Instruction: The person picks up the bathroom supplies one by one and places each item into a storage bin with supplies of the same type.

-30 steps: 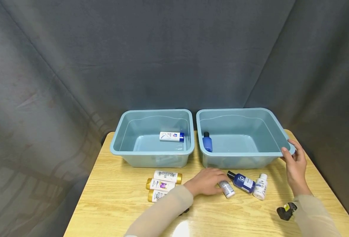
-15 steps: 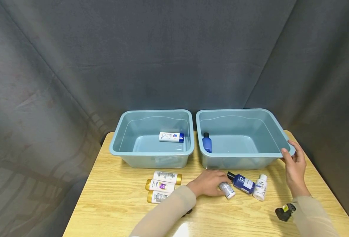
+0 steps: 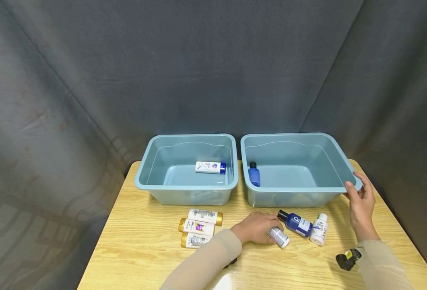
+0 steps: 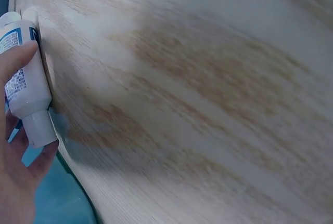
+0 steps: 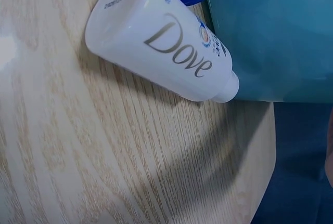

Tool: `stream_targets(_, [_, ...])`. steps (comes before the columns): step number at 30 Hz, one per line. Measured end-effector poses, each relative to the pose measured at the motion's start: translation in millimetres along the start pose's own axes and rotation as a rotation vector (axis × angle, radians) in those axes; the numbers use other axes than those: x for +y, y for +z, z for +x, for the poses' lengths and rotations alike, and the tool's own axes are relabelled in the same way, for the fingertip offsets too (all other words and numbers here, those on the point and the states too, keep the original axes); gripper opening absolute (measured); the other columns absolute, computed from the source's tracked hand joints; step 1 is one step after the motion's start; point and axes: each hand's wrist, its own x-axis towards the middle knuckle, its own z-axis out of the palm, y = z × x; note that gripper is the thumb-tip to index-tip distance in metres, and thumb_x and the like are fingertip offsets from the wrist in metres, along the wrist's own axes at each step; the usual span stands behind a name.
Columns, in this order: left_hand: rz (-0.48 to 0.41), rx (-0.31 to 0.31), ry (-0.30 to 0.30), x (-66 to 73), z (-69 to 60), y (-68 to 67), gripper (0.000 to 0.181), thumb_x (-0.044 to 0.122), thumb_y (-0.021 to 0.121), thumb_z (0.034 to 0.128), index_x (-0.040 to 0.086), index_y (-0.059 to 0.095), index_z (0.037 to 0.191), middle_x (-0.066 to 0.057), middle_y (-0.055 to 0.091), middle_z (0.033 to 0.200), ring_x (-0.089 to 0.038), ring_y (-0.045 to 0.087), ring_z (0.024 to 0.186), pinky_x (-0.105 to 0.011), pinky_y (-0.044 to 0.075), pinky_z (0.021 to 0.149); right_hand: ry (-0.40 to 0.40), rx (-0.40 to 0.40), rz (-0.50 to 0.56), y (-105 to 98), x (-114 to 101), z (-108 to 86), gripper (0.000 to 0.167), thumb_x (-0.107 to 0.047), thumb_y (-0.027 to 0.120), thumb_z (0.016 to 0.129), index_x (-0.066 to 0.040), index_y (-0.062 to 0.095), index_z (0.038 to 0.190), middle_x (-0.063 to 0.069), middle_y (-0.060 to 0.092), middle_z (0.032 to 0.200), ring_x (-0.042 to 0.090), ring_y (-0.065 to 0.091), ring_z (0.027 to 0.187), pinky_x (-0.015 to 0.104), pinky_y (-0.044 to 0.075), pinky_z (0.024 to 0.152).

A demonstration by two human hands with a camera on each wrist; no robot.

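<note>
My left hand (image 3: 258, 228) grips a small white bottle (image 3: 279, 237) with printed text, low over the table. In the left wrist view the thumb crosses this white bottle (image 4: 32, 81), with fingers below its cap. My right hand (image 3: 362, 207) holds the front right corner of the right blue bin (image 3: 293, 189), thumb at the rim. Between the hands lie a dark blue bottle (image 3: 298, 224) with a black cap and a white Dove bottle (image 3: 318, 229). The right wrist view shows that Dove bottle (image 5: 166, 42) close up, and only a sliver of the hand.
A left blue bin (image 3: 184, 188) holds a white bottle with a blue cap (image 3: 210, 167). Inside the right bin lies a blue bottle (image 3: 254, 176). Several white gold-capped bottles (image 3: 199, 226) lie left of my left hand, one partly behind the sleeve. A dark curtain (image 3: 213, 68) hangs behind.
My left hand has shifted slightly toward the table's front edge and to the right, and the small white bottle has moved and turned a little with it. The right hand stays at the bin corner.
</note>
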Motion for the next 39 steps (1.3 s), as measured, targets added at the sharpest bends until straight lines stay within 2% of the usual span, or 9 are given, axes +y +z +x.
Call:
stream_targets(7, [0.007, 0.007, 0.008, 2.0, 0.4, 0.2, 0.037, 0.042, 0.078, 0.0824, 0.035, 0.066, 0.117, 0.023, 0.062, 0.116, 0.005, 0.053, 0.098, -0.013, 0.04, 0.082, -0.008, 0.007, -0.028, 0.2, 0.4, -0.9, 0.043, -0.003, 0.058, 0.097, -0.019, 0.055, 0.137, -0.001, 0.052, 0.12, 0.005, 0.054, 0.099, 0.008, 0.048, 0.073])
stream_targets(15, [-0.007, 0.008, 0.006, 0.7, -9.8, -4.0, 0.04, 0.044, 0.077, 0.0832, 0.034, 0.065, 0.12, 0.022, 0.061, 0.121, 0.005, 0.054, 0.106, -0.013, 0.041, 0.087, -0.014, 0.018, -0.041, 2.8, 2.0, -0.6, 0.042, -0.002, 0.057, 0.098, -0.019, 0.056, 0.137, -0.002, 0.052, 0.118, 0.002, 0.054, 0.095, 0.007, 0.048, 0.072])
stream_targets(30, [0.061, 0.098, 0.045, 6.1, -23.2, -31.4, 0.043, 0.05, 0.074, 0.0847, 0.033, 0.063, 0.123, 0.02, 0.061, 0.117, 0.003, 0.055, 0.104, -0.011, 0.042, 0.083, -0.018, 0.021, -0.084, 1.4, 4.3, -0.5, 0.043, -0.007, 0.056, 0.099, -0.02, 0.053, 0.14, -0.004, 0.05, 0.124, 0.007, 0.052, 0.102, 0.006, 0.046, 0.075])
stream_targets(39, [0.076, 0.194, 0.059, 11.9, -28.9, -51.9, 0.044, 0.053, 0.073, 0.0841, 0.032, 0.064, 0.122, 0.021, 0.062, 0.113, 0.005, 0.053, 0.094, -0.009, 0.038, 0.072, -0.054, 0.02, -0.084, 2.6, 4.9, -1.1, 0.042, -0.007, 0.057, 0.099, -0.019, 0.053, 0.139, -0.004, 0.05, 0.124, 0.007, 0.052, 0.103, 0.006, 0.046, 0.075])
